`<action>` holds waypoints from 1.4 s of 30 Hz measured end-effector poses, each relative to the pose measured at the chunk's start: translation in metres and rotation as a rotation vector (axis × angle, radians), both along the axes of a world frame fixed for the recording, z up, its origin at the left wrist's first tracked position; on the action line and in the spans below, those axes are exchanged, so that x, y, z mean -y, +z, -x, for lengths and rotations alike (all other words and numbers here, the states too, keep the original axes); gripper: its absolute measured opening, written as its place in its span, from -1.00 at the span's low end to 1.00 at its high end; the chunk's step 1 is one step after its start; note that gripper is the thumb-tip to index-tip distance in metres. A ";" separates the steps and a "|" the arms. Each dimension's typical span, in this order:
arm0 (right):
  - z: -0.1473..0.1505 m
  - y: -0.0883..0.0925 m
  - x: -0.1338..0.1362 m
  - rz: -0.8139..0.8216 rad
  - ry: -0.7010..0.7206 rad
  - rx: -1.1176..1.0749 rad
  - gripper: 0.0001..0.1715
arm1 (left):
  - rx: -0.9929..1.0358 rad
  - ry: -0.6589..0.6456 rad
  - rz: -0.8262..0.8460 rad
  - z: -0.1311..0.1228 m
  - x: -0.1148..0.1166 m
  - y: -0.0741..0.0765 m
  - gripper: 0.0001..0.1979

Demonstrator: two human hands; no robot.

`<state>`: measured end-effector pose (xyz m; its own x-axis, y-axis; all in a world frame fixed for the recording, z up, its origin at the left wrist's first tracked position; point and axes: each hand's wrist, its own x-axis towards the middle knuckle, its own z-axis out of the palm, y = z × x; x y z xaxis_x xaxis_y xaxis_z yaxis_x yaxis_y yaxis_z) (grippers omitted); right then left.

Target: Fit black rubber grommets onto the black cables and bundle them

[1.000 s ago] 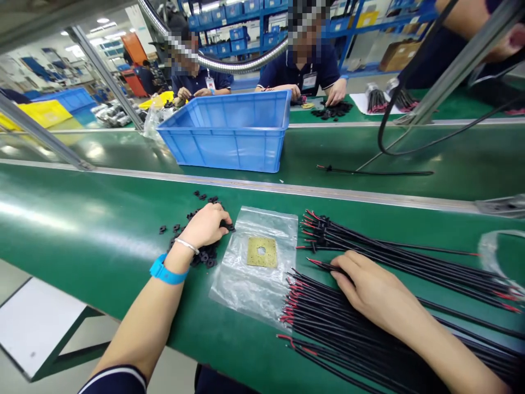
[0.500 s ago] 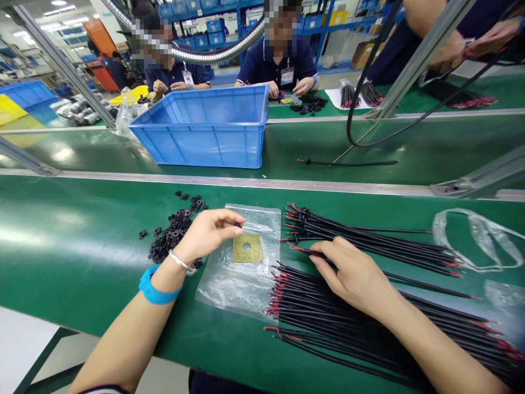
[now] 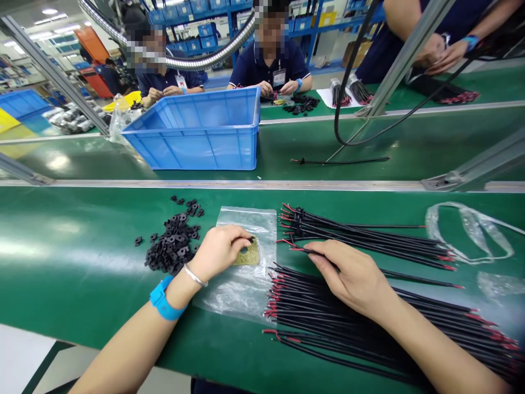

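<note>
My left hand [image 3: 221, 247] pinches a small black plastic piece [image 3: 251, 239], mostly hidden by the fingertips, over a yellowish square pad [image 3: 251, 256] with a hole. The pad lies on a clear plastic bag [image 3: 240, 293]. In my right hand [image 3: 348, 273] is a black cable [image 3: 302, 250], its red wire ends pointing left toward the pad. Left of the bag is a heap of small black plastic pieces [image 3: 174, 243]. Below my right hand lie many loose black cables [image 3: 311, 306]; above it, a bundle of cables [image 3: 356, 236] carries black pieces near its left ends.
A blue crate [image 3: 192, 148] stands beyond the metal rail [image 3: 205, 185]. A single cable [image 3: 344, 161] lies to its right. A clear plastic strap [image 3: 435, 219] is at the right. Co-workers [image 3: 268, 65] sit and stand across the bench, and a metal post [image 3: 406, 71] rises at right.
My left hand has moved right and down, now covering part of the yellowish pad. My right hand keeps hold of the cable with little movement. The whole view has shifted slightly.
</note>
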<state>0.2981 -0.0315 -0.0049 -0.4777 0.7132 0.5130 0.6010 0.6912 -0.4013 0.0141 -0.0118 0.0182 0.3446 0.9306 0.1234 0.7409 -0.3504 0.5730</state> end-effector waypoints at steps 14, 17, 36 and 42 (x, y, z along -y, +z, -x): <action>0.016 0.021 0.025 0.019 0.062 -0.123 -0.88 | 0.508 0.043 0.401 -0.025 0.017 0.005 -0.87; 0.019 0.020 0.027 -0.010 0.064 -0.145 -0.86 | 0.945 0.100 0.700 -0.034 0.024 0.006 -0.79; 0.026 0.022 0.030 -0.159 0.043 -0.063 -0.81 | 0.917 0.209 0.661 -0.044 0.040 0.008 -0.63; 0.032 0.015 0.027 -0.282 -0.039 0.000 -0.78 | 0.877 0.324 0.576 -0.054 0.042 0.002 -0.54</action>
<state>0.2662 -0.0589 0.0098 -0.4529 0.5600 0.6938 0.6295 0.7519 -0.1961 0.0680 -0.0538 0.0207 0.0783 0.9579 -0.2761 0.0050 0.2766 0.9610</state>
